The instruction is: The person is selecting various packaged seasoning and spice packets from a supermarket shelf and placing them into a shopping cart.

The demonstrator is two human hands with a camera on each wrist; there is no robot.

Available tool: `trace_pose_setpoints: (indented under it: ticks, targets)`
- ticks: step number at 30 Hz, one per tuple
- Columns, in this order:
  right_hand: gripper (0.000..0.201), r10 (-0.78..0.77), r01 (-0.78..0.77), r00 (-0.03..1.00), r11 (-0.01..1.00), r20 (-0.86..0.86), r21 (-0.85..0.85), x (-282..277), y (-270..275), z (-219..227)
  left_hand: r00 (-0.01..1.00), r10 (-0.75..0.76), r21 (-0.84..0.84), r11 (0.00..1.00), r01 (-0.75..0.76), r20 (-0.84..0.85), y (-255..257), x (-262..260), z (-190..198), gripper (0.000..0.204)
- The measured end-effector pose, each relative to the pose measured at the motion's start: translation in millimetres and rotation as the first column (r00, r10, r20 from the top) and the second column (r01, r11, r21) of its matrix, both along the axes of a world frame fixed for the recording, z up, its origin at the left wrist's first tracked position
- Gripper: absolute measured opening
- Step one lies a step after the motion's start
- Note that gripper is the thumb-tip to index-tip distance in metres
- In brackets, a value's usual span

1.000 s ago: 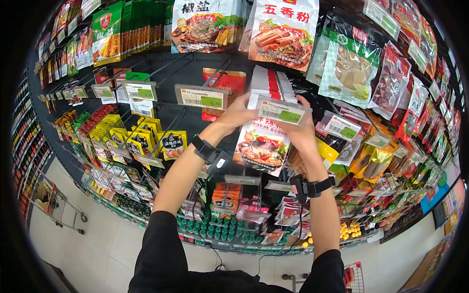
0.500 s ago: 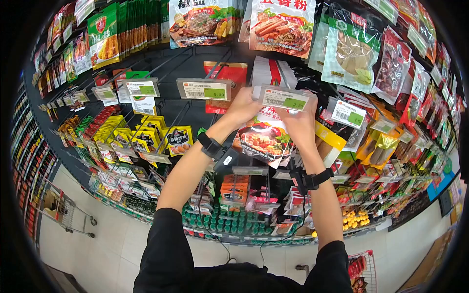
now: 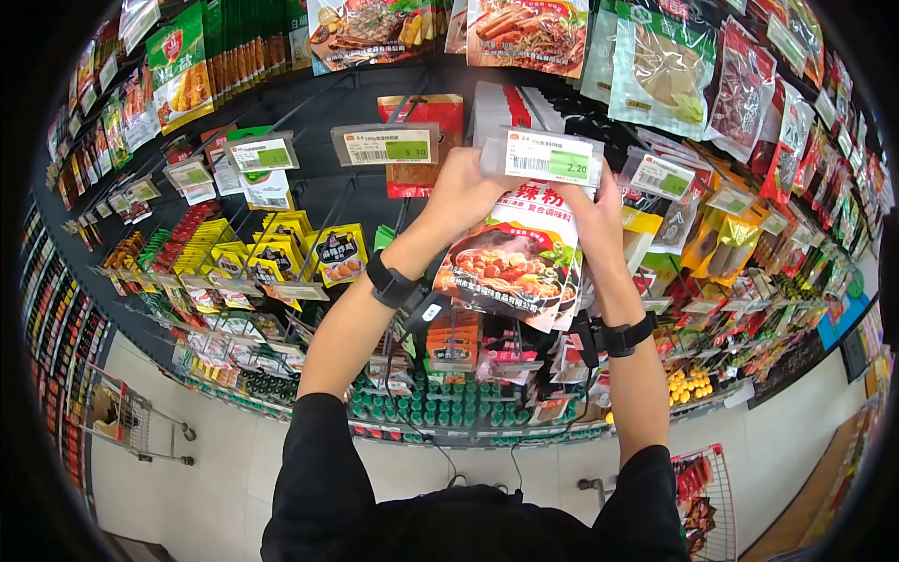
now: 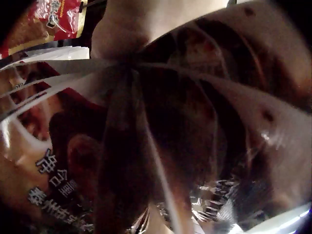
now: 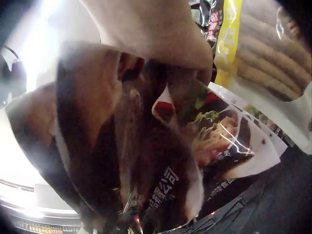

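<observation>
Glossy red-and-white seasoning packets (image 3: 513, 258) hang from a peg — my left hand (image 3: 461, 194) grips their top edge, fingers curled. My right hand (image 3: 592, 217) pinches the other side, just under the price tag (image 3: 548, 157).

Seasoning packets (image 3: 510, 267) are glossy plastic film (peg hooks (image 3: 309, 112): metal).

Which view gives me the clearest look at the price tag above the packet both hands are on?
The head view: the price tag sits sharp and whole there, reading 2.20, just above the seasoning packet between the left hand and right hand. Both wrist views show only blurred close-ups of the packets; the tag is not visible.
</observation>
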State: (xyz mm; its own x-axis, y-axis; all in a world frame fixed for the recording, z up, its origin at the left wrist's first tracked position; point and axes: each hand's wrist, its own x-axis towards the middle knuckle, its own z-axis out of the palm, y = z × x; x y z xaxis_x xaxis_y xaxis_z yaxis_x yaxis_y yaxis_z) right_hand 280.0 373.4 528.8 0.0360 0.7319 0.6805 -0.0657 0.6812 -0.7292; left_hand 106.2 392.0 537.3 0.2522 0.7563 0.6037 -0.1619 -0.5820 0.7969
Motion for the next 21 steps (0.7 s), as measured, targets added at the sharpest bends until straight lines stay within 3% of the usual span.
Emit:
trace_pose_setpoints:
  ticks: [4,11,14,16,19,21]
  targets:
    - [0.026,0.083,-0.094,0.992,0.99,-0.095,-0.109,-2,-24,1,0.987,-0.124,-0.069,0.989,0.131,0.103,-16,2,-5,0.019]
    - [0.028,0.021,-0.053,0.993,0.959,-0.117,-0.279,4,-72,-24,0.992,-0.111,-0.222,0.967,0.123,0.066,-56,7,-30,0.021]
    - [0.029,0.001,-0.025,0.999,0.89,-0.052,-0.456,20,-111,-33,0.995,-0.1,-0.247,0.964,0.095,-0.01,-82,16,-47,0.021]
    - [0.031,0.035,-0.052,0.998,0.881,-0.044,-0.47,35,-141,-46,0.991,-0.103,-0.231,0.97,0.079,-0.091,-101,29,-62,0.018]
    - [0.038,0.056,-0.01,0.996,0.84,0.069,-0.543,73,-187,-77,0.964,0.0,0.0,1.0,0.0,-0.265,-135,61,-84,0.019]
    - [0.042,0.042,-0.001,0.997,0.816,0.058,-0.578,98,-222,-106,0.933,-0.082,-0.058,0.996,0.065,-0.351,-154,88,-107,0.017]
